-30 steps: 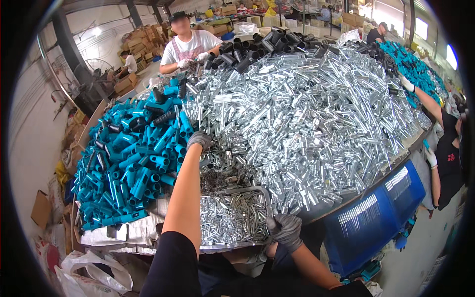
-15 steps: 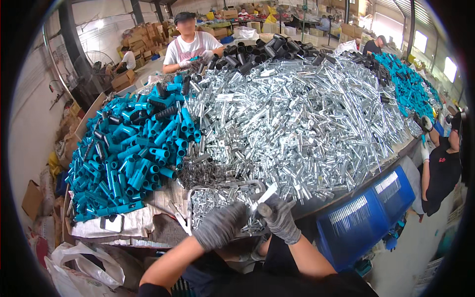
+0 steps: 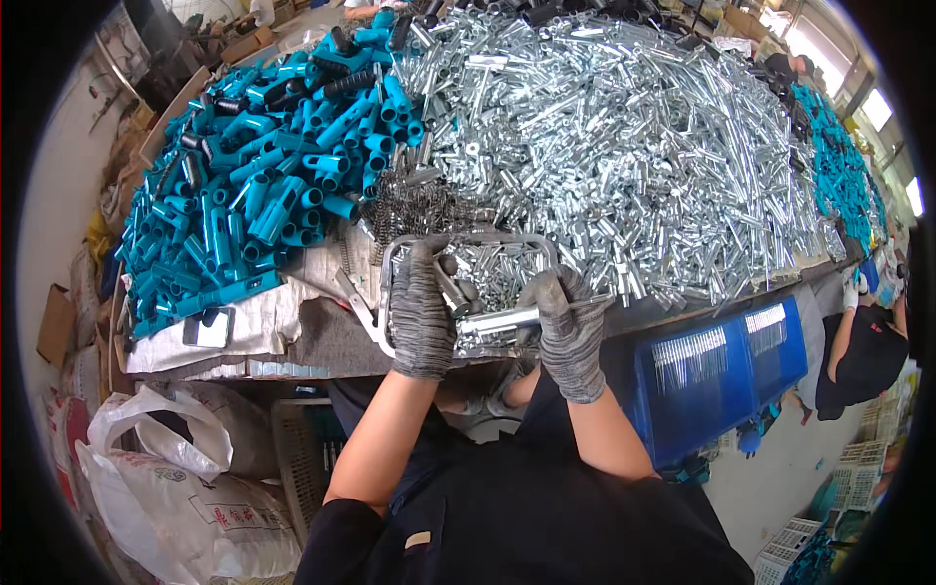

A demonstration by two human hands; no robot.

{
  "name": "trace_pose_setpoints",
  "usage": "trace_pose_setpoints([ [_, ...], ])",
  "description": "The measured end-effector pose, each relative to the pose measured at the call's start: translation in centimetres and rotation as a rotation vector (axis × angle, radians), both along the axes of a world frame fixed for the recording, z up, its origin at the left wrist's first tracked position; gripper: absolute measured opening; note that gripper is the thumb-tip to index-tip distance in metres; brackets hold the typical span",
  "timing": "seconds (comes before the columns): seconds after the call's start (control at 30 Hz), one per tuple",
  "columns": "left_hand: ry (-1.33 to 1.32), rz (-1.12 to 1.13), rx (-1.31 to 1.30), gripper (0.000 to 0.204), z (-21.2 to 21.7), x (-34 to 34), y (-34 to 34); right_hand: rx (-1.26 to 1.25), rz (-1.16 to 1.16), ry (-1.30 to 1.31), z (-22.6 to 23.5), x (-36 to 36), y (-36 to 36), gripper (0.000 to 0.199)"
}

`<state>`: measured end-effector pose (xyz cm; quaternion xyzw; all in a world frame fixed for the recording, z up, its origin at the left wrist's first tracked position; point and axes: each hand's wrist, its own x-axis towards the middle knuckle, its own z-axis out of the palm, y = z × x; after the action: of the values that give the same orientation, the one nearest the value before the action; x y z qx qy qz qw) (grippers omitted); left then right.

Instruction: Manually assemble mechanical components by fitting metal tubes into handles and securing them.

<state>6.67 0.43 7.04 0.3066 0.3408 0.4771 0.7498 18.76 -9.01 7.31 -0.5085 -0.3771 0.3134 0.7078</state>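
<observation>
Bright windows point(image 3: 877, 109) glare at upper right (the rim bends straight edges), and metal parts point(image 3: 604, 146) glint.

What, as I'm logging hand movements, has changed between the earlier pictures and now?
The grey-gloved left hand has drawn back toward the body, from the pile of teal tubular parts to the rectangular metal tray, and now seems to grip a short silver metal part. The grey-gloved right hand grips a silver metal cylinder, not visible at first. The view dips lower. Pile and tray stay put.
</observation>
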Motion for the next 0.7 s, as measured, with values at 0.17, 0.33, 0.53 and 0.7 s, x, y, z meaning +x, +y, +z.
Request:
trace_pose_setpoints([
  [0.17, -0.113, 0.024, -0.039, 0.034, -1.0, 0.7, -1.5, -0.007, -0.163, -0.189, -0.8, -0.3, -0.3, 0.035],
  [0.33, -0.046, 0.053, -0.071, 0.042, -1.6, 0.6, -3.4, 0.203, -0.487, -0.342, -0.5, -1.9, 0.0, 0.047],
  [0.53, -0.112, 0.143, 0.154, 0.055, 0.3, -1.1, -3.0, 0.013, -0.330, 0.015, 1.3, 0.4, -0.5, 0.052],
  [0.7, 0.087, -0.429, 0.482, 0.062, 0.5, -3.7, -2.7, -0.045, -0.361, 0.211, 2.9, 1.6, -1.1, 0.049],
])
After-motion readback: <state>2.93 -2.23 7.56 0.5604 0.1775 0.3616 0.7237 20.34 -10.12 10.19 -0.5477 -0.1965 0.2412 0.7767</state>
